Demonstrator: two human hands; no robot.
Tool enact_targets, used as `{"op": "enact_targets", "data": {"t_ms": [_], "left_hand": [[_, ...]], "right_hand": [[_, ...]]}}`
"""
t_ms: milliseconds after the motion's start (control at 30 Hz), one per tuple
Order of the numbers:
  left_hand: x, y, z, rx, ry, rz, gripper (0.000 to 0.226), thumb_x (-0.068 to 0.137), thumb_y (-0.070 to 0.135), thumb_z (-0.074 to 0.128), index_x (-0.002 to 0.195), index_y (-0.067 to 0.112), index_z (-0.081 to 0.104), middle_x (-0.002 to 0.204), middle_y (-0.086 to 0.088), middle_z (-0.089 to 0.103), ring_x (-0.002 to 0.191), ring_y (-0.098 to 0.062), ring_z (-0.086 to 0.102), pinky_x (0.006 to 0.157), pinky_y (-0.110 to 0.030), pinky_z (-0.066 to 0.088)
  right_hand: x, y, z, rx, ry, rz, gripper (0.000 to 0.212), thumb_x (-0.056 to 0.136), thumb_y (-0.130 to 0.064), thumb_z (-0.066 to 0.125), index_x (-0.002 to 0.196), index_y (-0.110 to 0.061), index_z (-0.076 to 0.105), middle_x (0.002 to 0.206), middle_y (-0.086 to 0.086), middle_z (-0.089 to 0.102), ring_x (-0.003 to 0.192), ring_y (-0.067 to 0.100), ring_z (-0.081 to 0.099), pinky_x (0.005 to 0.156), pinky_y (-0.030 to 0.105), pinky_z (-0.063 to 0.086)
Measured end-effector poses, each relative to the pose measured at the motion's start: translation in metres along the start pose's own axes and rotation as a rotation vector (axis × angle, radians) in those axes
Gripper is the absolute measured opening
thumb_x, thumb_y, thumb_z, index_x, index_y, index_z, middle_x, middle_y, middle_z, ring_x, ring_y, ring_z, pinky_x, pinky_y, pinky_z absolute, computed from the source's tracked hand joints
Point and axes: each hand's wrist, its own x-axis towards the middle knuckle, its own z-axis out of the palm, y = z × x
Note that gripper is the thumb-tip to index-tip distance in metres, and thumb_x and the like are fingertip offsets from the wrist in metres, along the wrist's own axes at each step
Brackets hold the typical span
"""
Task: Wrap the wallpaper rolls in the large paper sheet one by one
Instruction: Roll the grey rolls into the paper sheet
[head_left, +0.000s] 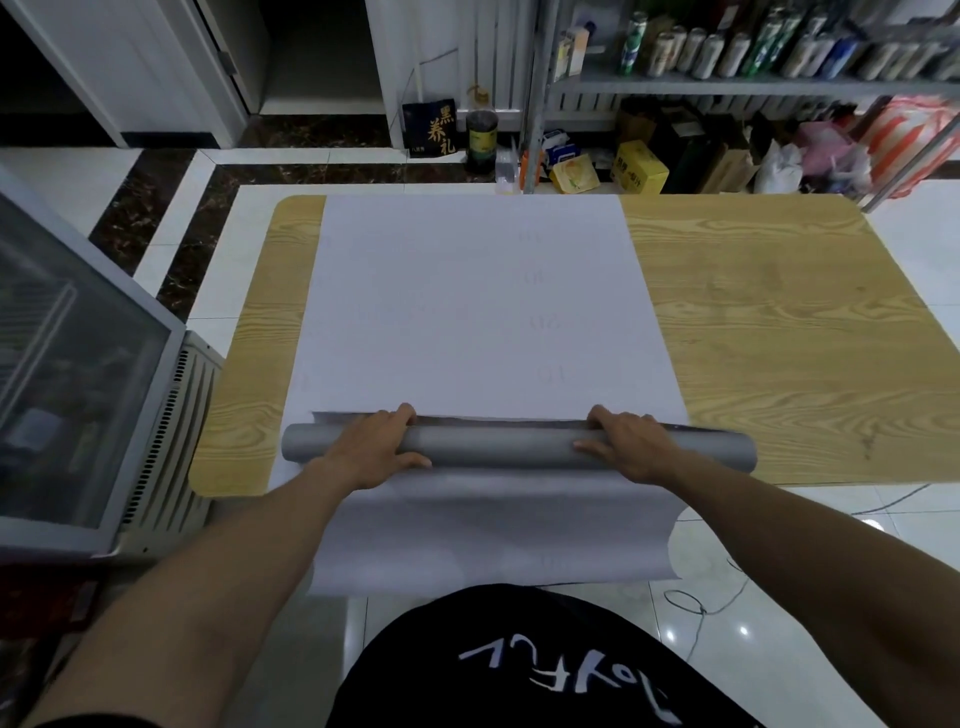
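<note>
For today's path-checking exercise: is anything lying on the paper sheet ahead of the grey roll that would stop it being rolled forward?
Nothing visible does. The left hand and right hand hold the wallpaper roll, and the paper sheet beyond it lies flat with nothing on it.

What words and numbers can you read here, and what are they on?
"黑荞礼" in gold, on the black bag.
Faint numbers on the paper sheet: too pale to read surely.
Yellow box: print too blurred.
Cans on the shelf: labels too blurred.
White writing on the black shirt: upside down, unreadable.
</note>
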Motion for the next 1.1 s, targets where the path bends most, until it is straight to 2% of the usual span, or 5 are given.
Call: {"op": "enact_targets", "data": {"t_ms": [67, 200, 533, 767, 1100], "left_hand": [[0.001, 0.002, -0.004, 0.031, -0.009, 0.008, 0.051, 0.083, 0.062, 0.057, 0.11, 0.02, 0.045, 0.101, -0.005, 0.06, 0.086, -0.021, 0.053, 0.069, -0.032, 0.037], [0.004, 0.0, -0.004, 0.057, 0.054, 0.049, 0.051, 0.09, 0.058, 0.047, 0.117, 0.016, 0.055, 0.113, -0.001, 0.053, 0.104, -0.018, 0.046, 0.086, -0.033, 0.041], [0.006, 0.005, 0.0, 0.044, 0.173, 0.035, 0.045, 0.093, 0.053, 0.047, 0.115, 0.016, 0.058, 0.115, -0.002, 0.056, 0.109, -0.02, 0.045, 0.09, -0.036, 0.041], [0.012, 0.009, 0.001, -0.031, 0.033, -0.007, 0.057, 0.092, 0.057, 0.046, 0.134, 0.019, 0.047, 0.129, -0.005, 0.056, 0.12, -0.023, 0.046, 0.102, -0.038, 0.034], [0.021, 0.03, -0.003, -0.077, -0.121, -0.065, 0.062, 0.077, 0.073, 0.054, 0.123, 0.031, 0.053, 0.118, 0.006, 0.059, 0.108, -0.017, 0.052, 0.093, -0.037, 0.035]], "right_hand": [[-0.002, 0.0, 0.002, 0.006, 0.016, -0.003, 0.057, 0.086, -0.069, 0.042, 0.116, -0.021, 0.049, 0.115, 0.004, 0.062, 0.105, 0.024, 0.055, 0.087, 0.04, 0.039], [-0.006, 0.001, 0.006, -0.098, 0.007, -0.066, 0.083, 0.071, -0.077, 0.056, 0.132, -0.02, 0.048, 0.124, 0.001, 0.046, 0.115, 0.02, 0.042, 0.096, 0.039, 0.037], [-0.004, 0.002, 0.002, -0.108, -0.017, -0.035, 0.069, 0.082, -0.071, 0.048, 0.131, -0.022, 0.05, 0.122, 0.003, 0.056, 0.118, 0.022, 0.046, 0.096, 0.04, 0.035], [-0.005, -0.002, 0.008, 0.051, -0.005, -0.016, 0.074, 0.083, -0.071, 0.046, 0.141, -0.024, 0.043, 0.143, 0.0, 0.043, 0.132, 0.021, 0.037, 0.107, 0.043, 0.03], [-0.004, -0.021, 0.013, 0.097, -0.062, 0.019, 0.075, 0.078, -0.076, 0.048, 0.137, -0.029, 0.044, 0.127, 0.001, 0.056, 0.119, 0.022, 0.049, 0.103, 0.042, 0.032]]}}
